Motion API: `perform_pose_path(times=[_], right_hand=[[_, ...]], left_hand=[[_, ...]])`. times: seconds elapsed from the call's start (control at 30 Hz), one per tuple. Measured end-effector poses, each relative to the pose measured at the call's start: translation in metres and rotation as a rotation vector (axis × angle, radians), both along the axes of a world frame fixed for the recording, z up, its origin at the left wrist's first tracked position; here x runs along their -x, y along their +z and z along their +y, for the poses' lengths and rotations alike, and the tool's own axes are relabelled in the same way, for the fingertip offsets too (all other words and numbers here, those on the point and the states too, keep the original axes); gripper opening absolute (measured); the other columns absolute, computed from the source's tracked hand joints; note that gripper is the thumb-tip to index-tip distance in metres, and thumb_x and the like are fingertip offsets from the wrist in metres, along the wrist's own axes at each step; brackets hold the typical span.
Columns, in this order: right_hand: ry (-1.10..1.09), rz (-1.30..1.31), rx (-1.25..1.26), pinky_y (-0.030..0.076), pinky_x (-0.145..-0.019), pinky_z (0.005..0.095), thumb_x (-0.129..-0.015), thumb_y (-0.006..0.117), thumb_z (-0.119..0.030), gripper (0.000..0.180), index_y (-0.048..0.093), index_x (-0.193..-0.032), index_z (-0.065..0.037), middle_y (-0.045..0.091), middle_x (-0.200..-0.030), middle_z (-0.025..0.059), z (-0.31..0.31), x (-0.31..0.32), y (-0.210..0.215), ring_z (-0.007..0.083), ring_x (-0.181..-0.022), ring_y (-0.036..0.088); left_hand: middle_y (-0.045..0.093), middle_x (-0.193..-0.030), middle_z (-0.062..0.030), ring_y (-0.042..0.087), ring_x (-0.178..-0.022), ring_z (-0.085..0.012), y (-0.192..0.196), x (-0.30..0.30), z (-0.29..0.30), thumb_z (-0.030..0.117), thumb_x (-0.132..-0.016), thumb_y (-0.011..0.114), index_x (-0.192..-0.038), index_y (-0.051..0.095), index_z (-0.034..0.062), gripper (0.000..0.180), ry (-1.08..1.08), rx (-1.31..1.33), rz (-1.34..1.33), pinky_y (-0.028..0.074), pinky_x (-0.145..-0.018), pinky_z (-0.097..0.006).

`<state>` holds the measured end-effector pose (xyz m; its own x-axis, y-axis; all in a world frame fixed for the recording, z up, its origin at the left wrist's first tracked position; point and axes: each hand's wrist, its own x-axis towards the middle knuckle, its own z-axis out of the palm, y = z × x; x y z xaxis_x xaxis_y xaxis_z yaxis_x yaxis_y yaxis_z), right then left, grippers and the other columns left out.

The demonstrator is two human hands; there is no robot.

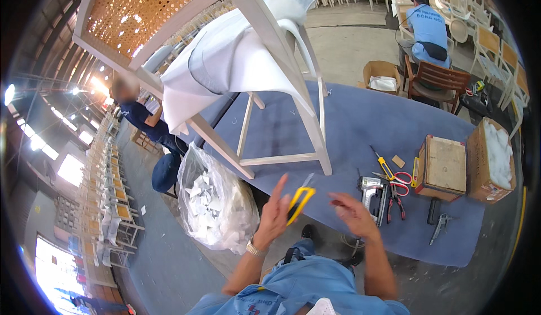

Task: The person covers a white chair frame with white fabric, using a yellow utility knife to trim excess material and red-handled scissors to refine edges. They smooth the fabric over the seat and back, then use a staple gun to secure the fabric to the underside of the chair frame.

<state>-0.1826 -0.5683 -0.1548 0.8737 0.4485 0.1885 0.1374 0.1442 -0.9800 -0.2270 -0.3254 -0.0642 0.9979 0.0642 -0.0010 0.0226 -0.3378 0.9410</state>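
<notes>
The left hand [274, 216] is raised in front of the person, off the near edge of the desk [349, 123], and grasps a yellow-handled utility knife [299, 199] between thumb and fingers, with the index finger stretched upward and the blade end pointing up and to the right. The right hand [354, 213] hovers just beside it, released, its fingers loosely spread and holding nothing; the two hands are near each other but apart. The desk is covered in blue-grey cloth. A white chair frame [270, 89] stands on it toward the far left part, with white fabric [236, 61] draped over it. Near the right hand, by the near edge, lies a metal staple gun [373, 194], and just beside that are red-handled scissors [399, 179], pliers [396, 202] and a yellow screwdriver [384, 165]. Toward the right edge stand a flat cardboard box [445, 165] and an open box of white stuffing [496, 157]. On the floor off the desk's left near corner sits a clear plastic bag [217, 202] full of white scraps. Two other people work farther off.
</notes>
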Motion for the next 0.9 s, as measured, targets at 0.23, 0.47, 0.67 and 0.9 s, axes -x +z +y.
perform_pose_path(times=[0.23, 0.47, 0.67, 0.9], right_hand=[[-0.313, -0.117, -0.595, 0.047, -0.100, 0.0337, -0.104, 0.056, -0.024, 0.044, 0.051, -0.139, 0.004, 0.060, -0.128, 0.0131, 0.104, -0.022, 0.088, 0.0188, -0.115, 0.060], [-0.885, -0.136, -0.743, 0.050, -0.067, 0.0304, -0.102, 0.059, -0.021, 0.029, 0.059, -0.119, 0.002, 0.062, -0.076, 0.0039, 0.133, -0.065, 0.105, 0.0131, -0.068, 0.059], [-1.075, -0.253, -0.022, 0.042, -0.055, 0.0268, -0.088, 0.078, -0.023, 0.027, 0.064, -0.098, -0.002, 0.059, -0.071, -0.0008, 0.158, -0.146, 0.154, 0.0091, -0.060, 0.047], [-0.825, -0.026, -0.445, 0.043, -0.053, 0.0262, -0.093, 0.073, -0.024, 0.024, 0.062, -0.096, -0.003, 0.058, -0.067, 0.0008, 0.191, -0.157, 0.103, 0.0087, -0.056, 0.053]], left_hand=[[0.071, -0.109, -0.0128, 0.071, -0.087, -0.0333, 0.093, -0.097, -0.003, 0.005, -0.099, 0.053, -0.158, 0.019, 0.0045, 0.068, -0.761, -0.465, -0.445, 0.057, -0.081, -0.038], [0.072, -0.093, -0.0091, 0.068, -0.078, -0.0243, 0.249, -0.181, 0.089, 0.005, -0.083, 0.076, -0.128, 0.068, 0.0129, 0.046, -0.709, -0.709, -1.182, 0.056, -0.071, -0.035], [0.072, -0.093, -0.0117, 0.070, -0.078, -0.0258, 0.339, -0.230, 0.082, 0.004, -0.085, 0.074, -0.108, 0.074, 0.0042, 0.023, -0.844, -1.161, -1.182, 0.055, -0.069, -0.034], [0.070, -0.103, -0.0122, 0.067, -0.095, -0.0330, 0.343, -0.251, 0.043, 0.018, -0.076, 0.081, -0.107, 0.073, 0.0035, 0.034, -1.117, -1.485, -0.982, 0.052, -0.085, -0.041]])
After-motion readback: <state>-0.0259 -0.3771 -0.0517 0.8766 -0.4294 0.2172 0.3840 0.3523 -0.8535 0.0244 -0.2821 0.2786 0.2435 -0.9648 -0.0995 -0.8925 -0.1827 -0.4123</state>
